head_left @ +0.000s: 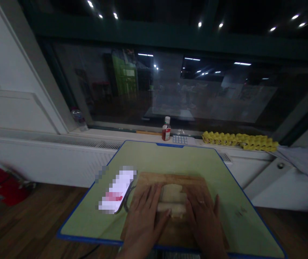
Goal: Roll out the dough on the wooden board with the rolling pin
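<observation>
- The left grip [144,207] is released, fingers laid out straight; the right grip [203,216] is likewise uncurled. What lies under either palm is hidden.
- The pale dough [171,192] lies between the two grips, on a wooden board [198,181].
- The work looks partway along. Beyond the left thumb, the dough is a flattened sheet with an uneven far edge; level with that thumb runs a pale cylinder [177,208], either rolled dough or a separate rod, I cannot tell. If it is rolled dough, the flat stretch remains unrolled.
- Outward of the left grip, a phone [118,190] limits sideways room. Outward of the right grip, the worktop [240,226] stretches wider, to its blue rim [89,240].
- That rim passes close beneath both wrists, leaving little room nearer the body; beyond the fingertips there is more.
</observation>
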Demonstrator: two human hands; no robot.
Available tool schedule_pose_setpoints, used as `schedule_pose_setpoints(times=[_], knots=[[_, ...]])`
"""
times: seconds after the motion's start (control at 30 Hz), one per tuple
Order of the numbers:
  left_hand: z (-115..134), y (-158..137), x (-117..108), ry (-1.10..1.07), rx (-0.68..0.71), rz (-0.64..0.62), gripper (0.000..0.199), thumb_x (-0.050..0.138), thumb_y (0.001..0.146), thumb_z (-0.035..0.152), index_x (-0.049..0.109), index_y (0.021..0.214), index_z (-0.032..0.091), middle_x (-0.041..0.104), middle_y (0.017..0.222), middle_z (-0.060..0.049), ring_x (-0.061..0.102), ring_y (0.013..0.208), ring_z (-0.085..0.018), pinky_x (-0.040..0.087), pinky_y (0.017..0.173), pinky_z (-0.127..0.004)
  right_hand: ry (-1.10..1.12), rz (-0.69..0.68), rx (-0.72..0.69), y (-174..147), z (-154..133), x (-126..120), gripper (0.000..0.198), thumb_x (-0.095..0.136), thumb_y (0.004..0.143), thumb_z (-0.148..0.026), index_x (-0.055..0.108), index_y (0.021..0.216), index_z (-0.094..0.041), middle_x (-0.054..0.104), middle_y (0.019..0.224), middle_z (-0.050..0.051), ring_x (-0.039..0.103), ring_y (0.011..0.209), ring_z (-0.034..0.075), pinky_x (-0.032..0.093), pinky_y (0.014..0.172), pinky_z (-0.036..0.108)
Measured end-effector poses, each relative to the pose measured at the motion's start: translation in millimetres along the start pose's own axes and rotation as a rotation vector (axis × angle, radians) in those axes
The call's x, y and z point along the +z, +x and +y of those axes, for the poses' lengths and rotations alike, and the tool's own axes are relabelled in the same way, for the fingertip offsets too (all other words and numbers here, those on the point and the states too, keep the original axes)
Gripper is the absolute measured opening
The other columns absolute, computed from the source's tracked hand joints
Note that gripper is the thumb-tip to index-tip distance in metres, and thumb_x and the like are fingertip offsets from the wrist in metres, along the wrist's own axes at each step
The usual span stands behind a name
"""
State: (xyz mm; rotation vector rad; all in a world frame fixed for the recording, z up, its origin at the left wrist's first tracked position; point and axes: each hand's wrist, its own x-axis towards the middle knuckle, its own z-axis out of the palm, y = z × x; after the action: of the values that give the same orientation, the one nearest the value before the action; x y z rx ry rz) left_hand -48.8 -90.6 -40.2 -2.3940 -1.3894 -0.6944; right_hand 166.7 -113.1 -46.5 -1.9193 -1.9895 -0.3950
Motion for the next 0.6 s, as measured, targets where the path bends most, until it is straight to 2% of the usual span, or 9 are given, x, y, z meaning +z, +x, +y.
schedule_pose_setpoints(times=[0.1,0.2,0.4,0.5,0.6], knots=[[-0.3,-13.4,-3.0,0.004,0.037,0.023,0.081,0.048,0.097,0.052,0.010,0.159,0.016,0.049,0.149,-0.008,0.049,0.133,-0.027,0.036,0.108,-0.044,-0.017,0.076,-0.033,-17.9,1.5,6.0,0.046,0.032,0.100,-0.041,0.056,0.137,-0.028,0.052,0.146,0.003,0.041,0.139,0.029,0.008,0.117,0.065],[-2.7,-15.2,-4.7,-0.002,0.065,0.010,0.080,0.050,0.097,0.050,0.011,0.159,0.017,0.048,0.150,-0.007,0.047,0.135,-0.027,0.034,0.110,-0.044,-0.022,0.108,-0.039,-22.7,1.6,8.9,0.048,0.034,0.099,-0.042,0.053,0.140,-0.026,0.050,0.147,0.003,0.036,0.142,0.029,0.010,0.118,0.063],[-9.2,8.9,0.3,-0.066,0.034,-0.043,0.072,0.047,0.098,0.053,0.019,0.158,0.022,0.046,0.152,-0.005,0.043,0.138,-0.026,0.030,0.113,-0.047,0.023,0.014,-0.005,5.8,-2.3,0.7,0.040,0.041,0.097,-0.032,0.060,0.133,-0.027,0.056,0.142,0.003,0.040,0.139,0.030,0.008,0.117,0.067],[-11.5,23.8,4.3,-0.086,-0.011,-0.077,0.066,0.043,0.099,0.052,0.028,0.155,0.021,0.044,0.153,-0.006,0.039,0.140,-0.027,0.028,0.115,-0.049,0.058,-0.010,0.027,23.2,-5.2,-4.1,0.036,0.043,0.097,-0.026,0.065,0.125,-0.029,0.060,0.137,0.003,0.041,0.139,0.031,0.005,0.116,0.069],[-12.8,33.5,8.3,-0.082,-0.052,-0.086,0.061,0.042,0.099,0.052,0.038,0.151,0.020,0.049,0.150,-0.007,0.044,0.137,-0.027,0.029,0.114,-0.050,0.074,-0.003,0.045,33.4,-6.5,-5.2,0.033,0.047,0.096,-0.022,0.069,0.119,-0.028,0.064,0.133,0.003,0.044,0.136,0.031,0.003,0.116,0.069]])
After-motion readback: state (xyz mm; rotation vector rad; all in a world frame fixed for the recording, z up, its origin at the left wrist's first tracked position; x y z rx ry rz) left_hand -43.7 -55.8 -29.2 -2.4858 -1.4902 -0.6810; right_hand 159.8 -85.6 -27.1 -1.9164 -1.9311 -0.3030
